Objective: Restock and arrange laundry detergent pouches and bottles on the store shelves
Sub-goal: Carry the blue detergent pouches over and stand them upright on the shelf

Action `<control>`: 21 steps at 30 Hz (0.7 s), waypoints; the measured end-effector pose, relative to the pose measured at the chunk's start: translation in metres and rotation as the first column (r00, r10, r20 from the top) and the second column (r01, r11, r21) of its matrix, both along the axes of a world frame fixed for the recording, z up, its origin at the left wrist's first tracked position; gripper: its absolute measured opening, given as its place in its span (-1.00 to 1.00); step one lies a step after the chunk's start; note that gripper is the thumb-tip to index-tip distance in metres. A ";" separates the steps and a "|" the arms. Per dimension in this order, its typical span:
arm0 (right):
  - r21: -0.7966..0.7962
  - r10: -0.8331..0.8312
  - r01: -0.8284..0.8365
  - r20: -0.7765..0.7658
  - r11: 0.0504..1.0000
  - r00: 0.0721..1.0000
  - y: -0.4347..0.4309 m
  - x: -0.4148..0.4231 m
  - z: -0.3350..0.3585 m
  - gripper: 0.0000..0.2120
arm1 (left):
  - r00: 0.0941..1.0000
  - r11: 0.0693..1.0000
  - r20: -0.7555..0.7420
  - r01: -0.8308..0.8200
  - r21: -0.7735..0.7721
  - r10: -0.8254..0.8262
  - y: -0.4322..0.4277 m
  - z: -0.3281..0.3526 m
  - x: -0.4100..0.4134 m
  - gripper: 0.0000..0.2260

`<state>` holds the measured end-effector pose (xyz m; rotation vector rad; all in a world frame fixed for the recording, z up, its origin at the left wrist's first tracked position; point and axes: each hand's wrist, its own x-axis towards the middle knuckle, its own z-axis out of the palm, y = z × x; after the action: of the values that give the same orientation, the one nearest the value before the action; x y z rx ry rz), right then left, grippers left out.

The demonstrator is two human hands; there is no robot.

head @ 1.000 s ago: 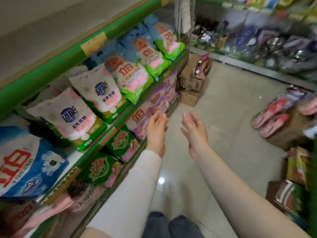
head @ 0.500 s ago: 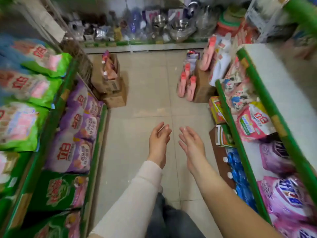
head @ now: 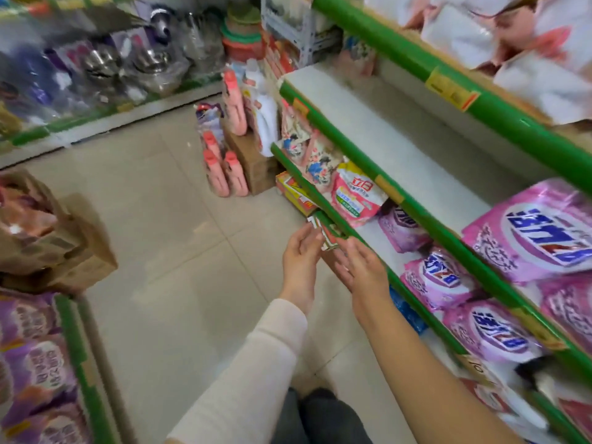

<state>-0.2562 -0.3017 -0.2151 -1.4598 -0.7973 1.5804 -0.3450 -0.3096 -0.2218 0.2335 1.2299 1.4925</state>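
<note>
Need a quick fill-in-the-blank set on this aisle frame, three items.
1. The shelf edges are ___.
2. The pink bottles stand on the ___, beside a cardboard box.
3. Only the ___ arm wears a sleeve.
Missing words: green; floor; left.

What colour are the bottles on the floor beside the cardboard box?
The bottles are salmon pink, caps included; the head view shows them.

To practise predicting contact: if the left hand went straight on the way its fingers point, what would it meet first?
Likely the small red-and-white box at the green shelf edge; the left hand is almost touching it, depth unclear.
</note>
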 end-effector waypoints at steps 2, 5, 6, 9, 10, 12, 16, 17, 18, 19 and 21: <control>0.013 -0.107 0.108 -0.027 0.994 0.994 0.003 0.018 0.001 -0.83 | 0.997 0.997 -0.007 0.078 0.003 -0.078 0.009 0.001 0.017 -0.73; 0.039 -0.255 0.259 -0.083 0.965 0.963 0.002 0.049 0.005 -0.82 | 0.980 0.980 -0.011 0.199 0.017 -0.199 0.016 0.003 0.049 -0.77; 0.045 -0.285 0.288 -0.065 0.957 0.956 0.001 0.060 0.007 -0.77 | 0.972 0.972 -0.023 0.236 0.016 -0.236 0.018 0.004 0.059 -0.77; 0.047 -0.375 0.377 -0.039 0.925 0.926 -0.002 0.095 0.015 -0.72 | 0.940 0.941 -0.067 0.337 0.028 -0.335 0.026 0.011 0.096 -0.76; 0.043 -0.402 0.403 -0.041 0.914 0.915 -0.003 0.108 0.018 -0.73 | 0.929 0.930 -0.077 0.365 0.033 -0.362 0.027 0.014 0.109 -0.77; 0.054 -0.449 0.450 -0.039 0.891 0.893 -0.006 0.133 0.024 -0.69 | 0.908 0.909 -0.087 0.415 0.041 -0.411 0.028 0.021 0.135 -0.79; 0.101 -0.525 0.528 -0.053 0.843 0.849 -0.012 0.188 0.038 -0.65 | 0.869 0.864 -0.115 0.492 0.107 -0.481 0.028 0.037 0.192 -0.75; 0.107 -0.539 0.543 -0.067 0.833 0.840 -0.013 0.201 0.040 -0.67 | 0.858 0.851 -0.124 0.512 0.116 -0.499 0.028 0.041 0.205 -0.77; 0.117 -0.550 0.555 -0.073 0.824 0.832 -0.015 0.215 0.044 -0.67 | 0.844 0.836 -0.134 0.534 0.123 -0.519 0.028 0.045 0.221 -0.80; 0.125 -0.556 0.561 -0.079 0.818 0.828 -0.016 0.226 0.046 -0.67 | 0.834 0.825 -0.144 0.549 0.131 -0.532 0.028 0.048 0.233 -0.82; 0.145 -0.566 0.573 -0.094 0.806 0.819 -0.018 0.249 0.054 -0.70 | 0.820 0.807 -0.145 0.571 0.147 -0.554 0.028 0.055 0.259 -0.83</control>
<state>-0.0068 -0.3196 -0.1609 -1.3648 -0.3891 1.0520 -0.0859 -0.2815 -0.1673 0.7409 0.9733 1.0714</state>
